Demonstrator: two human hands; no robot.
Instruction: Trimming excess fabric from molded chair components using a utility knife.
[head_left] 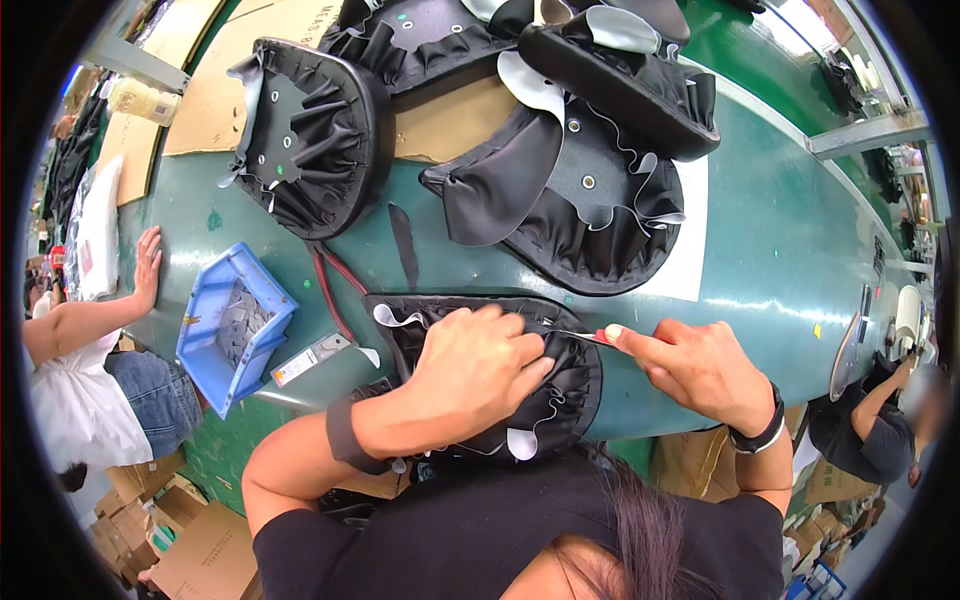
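Here, a black padded piece [585, 385] with a gathered cover lies on the green worktop [760, 330], at the near edge, right before the person. The left hand [478, 362] is curled over its upper part, fingers bent in; whether they pinch the cover cannot be told. The right hand [695, 365] is closed around a slim red-handled tool [603, 336], its metal shaft pointing left to the cover beside the left fingers. To the left lie a long pair of red handles [328, 288] and a blue bin [208, 352] of small grey pieces [240, 322]. Beyond, more black padded pieces [375, 140] rest around cardboard [430, 132] and a white sheet [692, 250]. At far left, a co-worker's hand [147, 268] rests on the worktop.
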